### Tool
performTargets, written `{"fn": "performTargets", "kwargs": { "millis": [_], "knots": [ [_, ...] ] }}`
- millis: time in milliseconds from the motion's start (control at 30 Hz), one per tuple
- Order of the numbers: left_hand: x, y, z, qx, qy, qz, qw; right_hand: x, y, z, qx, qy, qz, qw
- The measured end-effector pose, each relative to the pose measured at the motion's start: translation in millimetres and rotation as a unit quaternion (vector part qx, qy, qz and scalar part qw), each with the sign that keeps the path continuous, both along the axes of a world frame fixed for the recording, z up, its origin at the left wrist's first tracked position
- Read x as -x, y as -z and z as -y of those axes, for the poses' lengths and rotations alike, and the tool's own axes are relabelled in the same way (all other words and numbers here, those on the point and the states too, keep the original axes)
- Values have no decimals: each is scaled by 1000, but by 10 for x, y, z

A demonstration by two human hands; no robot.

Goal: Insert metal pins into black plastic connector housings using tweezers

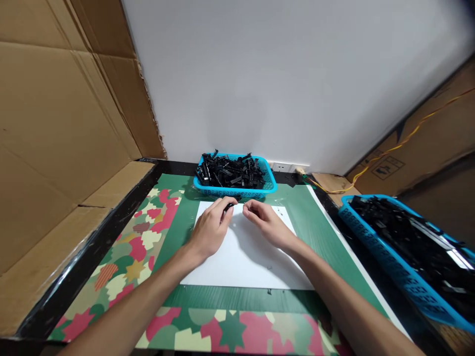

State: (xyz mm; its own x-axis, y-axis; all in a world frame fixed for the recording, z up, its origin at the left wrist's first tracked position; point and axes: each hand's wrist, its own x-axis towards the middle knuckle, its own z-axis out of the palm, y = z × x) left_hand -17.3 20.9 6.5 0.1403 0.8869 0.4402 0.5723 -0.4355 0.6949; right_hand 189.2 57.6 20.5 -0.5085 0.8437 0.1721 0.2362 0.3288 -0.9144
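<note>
1. Left hand [211, 226]: over the far left part of the sheet; fingers bent, thumb and fingertips nearly together, gripping a small black piece [229, 206].
2. Right hand [267, 223]: over the sheet's far right part; fingers curled, thumb and forefinger drawn close. Whether it grips anything small cannot be told. A narrow gap parts its fingertips from the black piece.
3. White sheet [237, 269]: beneath both hands; its near half lies open between the forearms, its far edge just short of the far basket. Small dark scraps [281, 212] near the far right corner.
4. Green mat [315, 237]: under the sheet, extending past it on every side; patterned border along the left and near edges, white strip along the right.
5. Far blue basket [237, 192]: at the mat's far edge, near the wall [278, 89]; heaped with black parts [233, 171], some above the rim.
6. Right blue basket [415, 289]: beyond the mat's right edge, outside the right forearm; filled with dark parts.
7. Cardboard panel [63, 113]: upright, bounding the left side; the patterned border lies between it and the left forearm.
8. Yellow cord [359, 174]: running right from the wall socket, behind the right basket.
</note>
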Motion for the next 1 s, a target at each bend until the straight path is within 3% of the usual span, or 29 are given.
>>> {"fn": "performTargets", "kwargs": {
  "millis": [267, 333, 567, 733, 1000],
  "knots": [
    [-43, -40, 66, 58, 4, 0, 998, -525, -273, 210, 2, -92, 233, 968],
    [-78, -57, 97, 62, 24, 6, 998, -658, -278, 338, 12, -84, 259, 962],
    [-192, -40, 188, 78, 90, 10, 993, -793, -43, 754, 33, 19, 221, 975],
    [-218, -20, 206, 71, 109, 4, 991, -750, 22, 847, 14, 17, 208, 978],
    [-233, 3, 235, 51, 140, -6, 989, -693, -43, 966, -6, -20, 196, 980]
  ]
}}
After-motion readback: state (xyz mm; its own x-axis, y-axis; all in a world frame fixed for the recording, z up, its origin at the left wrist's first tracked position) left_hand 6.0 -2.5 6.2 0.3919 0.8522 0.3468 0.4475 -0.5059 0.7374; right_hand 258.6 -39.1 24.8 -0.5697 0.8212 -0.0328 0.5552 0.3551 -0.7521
